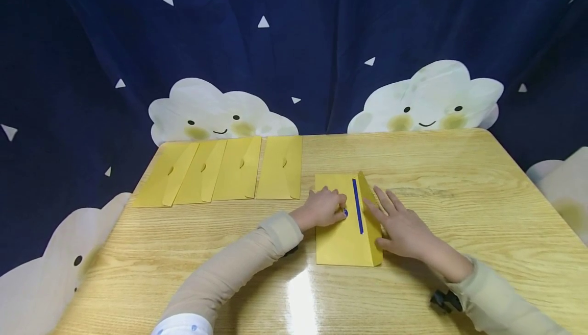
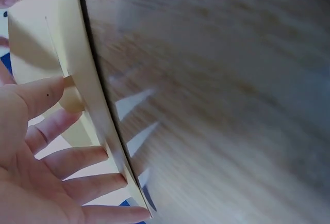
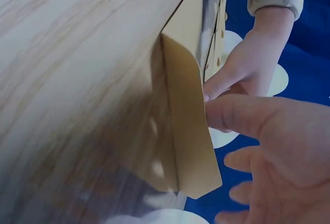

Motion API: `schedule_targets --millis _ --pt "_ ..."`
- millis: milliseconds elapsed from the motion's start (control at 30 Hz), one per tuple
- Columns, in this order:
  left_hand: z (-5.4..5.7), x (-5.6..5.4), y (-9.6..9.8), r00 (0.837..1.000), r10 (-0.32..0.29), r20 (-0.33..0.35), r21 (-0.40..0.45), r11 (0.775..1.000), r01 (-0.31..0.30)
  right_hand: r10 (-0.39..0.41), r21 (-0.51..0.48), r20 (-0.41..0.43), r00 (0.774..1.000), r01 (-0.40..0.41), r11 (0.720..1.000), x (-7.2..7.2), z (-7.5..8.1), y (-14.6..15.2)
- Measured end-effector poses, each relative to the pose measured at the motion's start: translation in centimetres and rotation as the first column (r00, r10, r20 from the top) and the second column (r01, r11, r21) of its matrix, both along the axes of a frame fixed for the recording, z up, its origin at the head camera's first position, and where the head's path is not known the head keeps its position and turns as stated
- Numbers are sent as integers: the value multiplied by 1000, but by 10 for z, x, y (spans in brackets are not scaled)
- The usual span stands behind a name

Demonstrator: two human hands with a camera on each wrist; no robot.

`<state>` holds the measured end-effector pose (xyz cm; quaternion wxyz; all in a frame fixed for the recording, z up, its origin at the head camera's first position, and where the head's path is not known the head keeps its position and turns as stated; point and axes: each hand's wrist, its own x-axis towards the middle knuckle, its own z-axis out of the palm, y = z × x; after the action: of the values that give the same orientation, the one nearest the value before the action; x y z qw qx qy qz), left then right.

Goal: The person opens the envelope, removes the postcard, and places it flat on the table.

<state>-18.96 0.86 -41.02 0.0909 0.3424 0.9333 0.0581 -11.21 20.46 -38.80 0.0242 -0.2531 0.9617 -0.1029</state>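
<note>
A yellow envelope (image 1: pixel 337 249) lies upright on the table, its long flap (image 1: pixel 375 250) raised along the right side. Blue shows as a narrow strip (image 1: pixel 358 207) beside the fold. My left hand (image 1: pixel 323 207) rests over the envelope's middle. In the left wrist view, its thumb and forefinger pinch a small rounded tab (image 2: pixel 72 100) of the envelope, the other fingers spread along the paper. A small blue spot (image 1: pixel 345 213) shows at those fingertips. My right hand (image 1: pixel 406 228) touches the flap from the right with straight fingers; one fingertip meets the flap's edge in the right wrist view.
Several yellow envelopes (image 1: pixel 278 176) lie in a row at the back left of the wooden table (image 1: pixel 459 171), flaps folded over, some overlapping. A dark blue curtain (image 1: pixel 321 33) with white clouds hangs behind. Glare (image 1: pixel 301 302) shines near the front.
</note>
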Motion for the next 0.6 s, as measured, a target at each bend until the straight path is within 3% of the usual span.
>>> schedule_targets --millis 233,367,600 --pt "-1 1 1 999 -26 -32 -37 999 25 79 98 45 996 -83 992 -7 -5 8" --pt "-1 1 1 999 -32 -33 -52 998 30 105 108 80 991 -113 988 -11 -9 14" --pt "-3 1 2 997 -52 -57 -77 996 47 129 96 68 989 -136 986 -16 -18 23"
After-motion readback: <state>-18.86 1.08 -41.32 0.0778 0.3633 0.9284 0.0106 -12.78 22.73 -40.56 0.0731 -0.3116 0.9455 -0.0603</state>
